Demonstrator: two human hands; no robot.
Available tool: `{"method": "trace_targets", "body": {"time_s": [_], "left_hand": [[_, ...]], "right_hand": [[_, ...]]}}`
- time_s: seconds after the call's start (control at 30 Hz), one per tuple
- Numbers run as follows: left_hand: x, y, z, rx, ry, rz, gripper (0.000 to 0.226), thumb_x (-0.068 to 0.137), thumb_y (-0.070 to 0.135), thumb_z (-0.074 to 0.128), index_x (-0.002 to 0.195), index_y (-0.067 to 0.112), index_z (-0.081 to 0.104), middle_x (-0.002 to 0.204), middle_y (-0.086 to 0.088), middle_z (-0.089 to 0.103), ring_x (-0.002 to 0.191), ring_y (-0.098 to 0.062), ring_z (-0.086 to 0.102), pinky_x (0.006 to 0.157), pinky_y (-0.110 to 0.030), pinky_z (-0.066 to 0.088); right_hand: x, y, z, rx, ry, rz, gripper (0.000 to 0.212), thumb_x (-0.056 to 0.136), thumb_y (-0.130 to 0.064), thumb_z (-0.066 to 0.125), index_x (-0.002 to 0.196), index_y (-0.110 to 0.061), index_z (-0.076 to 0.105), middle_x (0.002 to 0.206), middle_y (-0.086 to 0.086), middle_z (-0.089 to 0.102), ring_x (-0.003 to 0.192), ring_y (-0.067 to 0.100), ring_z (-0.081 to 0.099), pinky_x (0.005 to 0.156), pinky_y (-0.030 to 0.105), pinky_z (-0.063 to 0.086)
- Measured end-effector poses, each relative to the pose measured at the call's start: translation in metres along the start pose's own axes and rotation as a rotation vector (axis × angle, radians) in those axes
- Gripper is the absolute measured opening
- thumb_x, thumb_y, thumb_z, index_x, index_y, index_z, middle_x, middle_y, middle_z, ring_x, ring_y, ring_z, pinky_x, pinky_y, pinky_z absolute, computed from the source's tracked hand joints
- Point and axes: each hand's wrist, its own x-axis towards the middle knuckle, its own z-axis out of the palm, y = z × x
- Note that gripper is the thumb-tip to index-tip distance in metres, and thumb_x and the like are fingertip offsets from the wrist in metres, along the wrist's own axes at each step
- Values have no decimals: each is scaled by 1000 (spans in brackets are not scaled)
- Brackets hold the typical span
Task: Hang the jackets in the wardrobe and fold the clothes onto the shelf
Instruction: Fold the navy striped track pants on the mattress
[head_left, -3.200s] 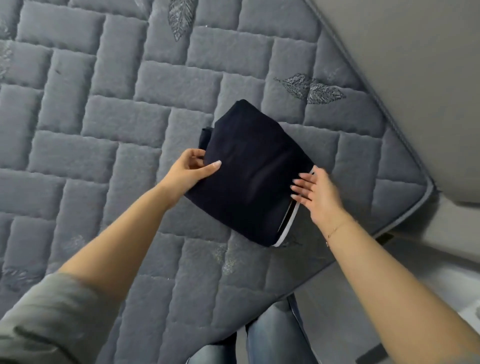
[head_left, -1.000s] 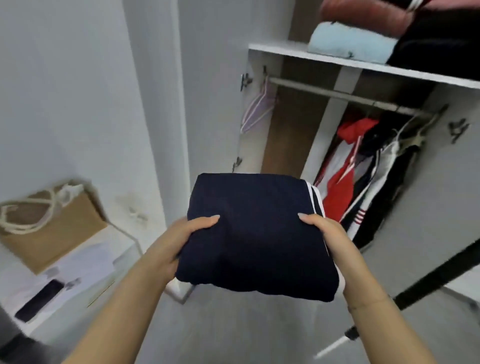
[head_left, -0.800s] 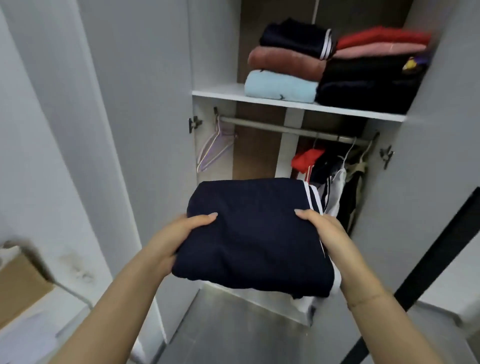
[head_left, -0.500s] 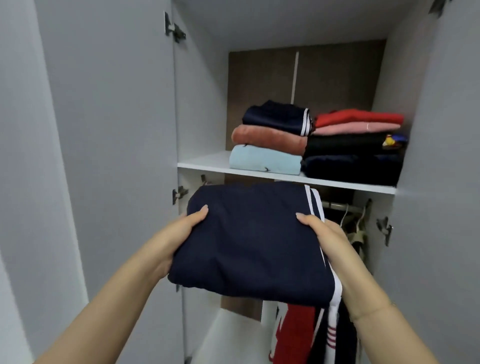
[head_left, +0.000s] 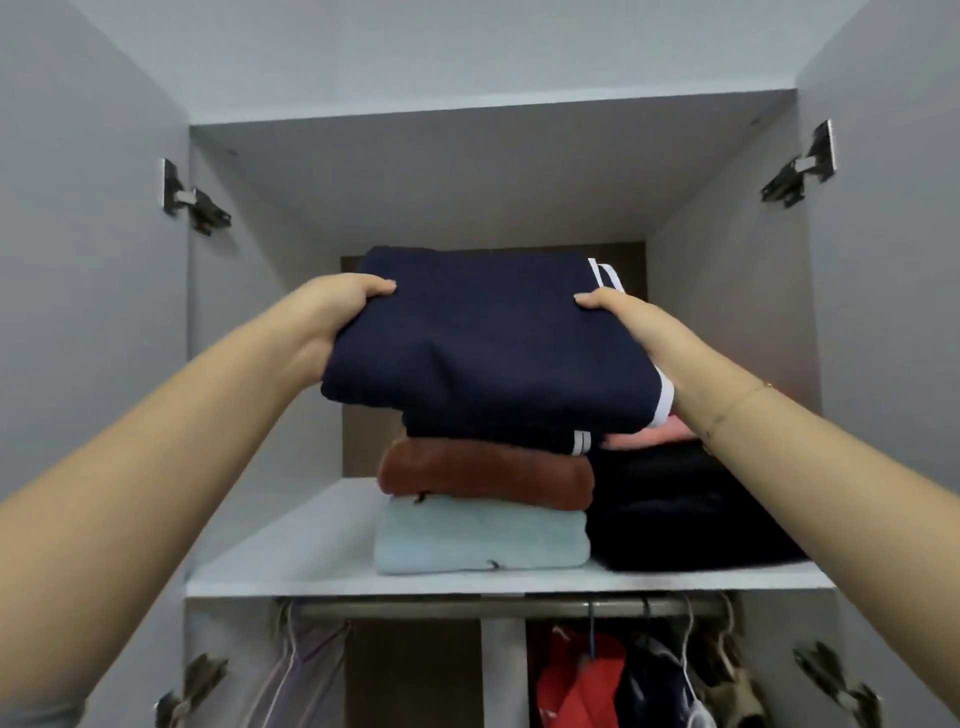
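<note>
- The folded navy garment (head_left: 483, 343) is held up in front of the open wardrobe, level with the top of the left-hand stack on the shelf (head_left: 291, 561); its far edge already reaches over that stack, while its near edge hangs free toward the person.
- The left hand (head_left: 332, 317) grips the garment's 9 o'clock side, thumb curled over the top and the other fingers hidden beneath the cloth.
- The right hand (head_left: 628, 322) grips the 3 o'clock side, thumb on top beside the white stripes (head_left: 602, 273); its fingers are hidden below too.
- The deciding relation: the landing spot lies toward 12 o'clock from both grips, straight ahead and slightly down, onto another navy striped piece (head_left: 498, 434) that tops the brown fold (head_left: 483, 475) and the pale blue fold (head_left: 478, 543).
- The garment's long axis runs 9-to-3 between the hands, across the stack's width, so I judge no turning is needed, only a forward slide.
- Both hands sit about equally near; the right wrist passes close over the darker pile (head_left: 675, 519) at 3 o'clock, so that side has less room.
- Jackets (head_left: 587, 680) hang from the rail (head_left: 467, 607) below the shelf, at 6 o'clock.
</note>
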Motion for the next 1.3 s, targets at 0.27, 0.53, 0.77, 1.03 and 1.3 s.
{"method": "trace_targets", "body": {"time_s": [0.27,0.53,0.77,1.03,1.3], "left_hand": [[147,-34,38,86,-85,-161,25,104,20,44,110,-1,58,91,-16,63,80,-28,58,79,-35,47],[184,-101,40,451,-143,-235,73,92,42,64,150,7,36,139,-17,54,124,-33,54,108,-40,42],[197,-92,81,1383,-348,208,59,105,48,27,157,23,12,166,-4,4,152,-25,2,120,-34,4],[207,-153,88,1428,-460,-60,61,103,57,13,157,32,-1,164,-7,-15,151,-32,-11,121,-48,-4],[151,-105,52,967,-379,195,38,103,36,47,135,20,59,148,1,49,135,-17,42,112,-29,26]], "right_hand": [[152,28,6,-346,53,27,47,87,-26,71,125,0,59,116,11,67,106,30,65,89,34,53],[184,67,0,-1196,-38,-143,64,87,-50,67,126,-1,56,138,19,53,116,30,55,83,31,45],[201,90,42,-1494,-445,-124,67,103,-57,22,157,-27,-4,166,2,-7,153,25,-3,120,42,-3],[199,126,45,-1473,-494,-15,66,103,-55,26,157,-30,-3,166,-2,-7,152,23,-8,120,44,-8],[103,60,32,-1216,-433,-25,39,100,-44,49,133,-27,60,143,-9,52,133,12,45,114,26,28]]}}
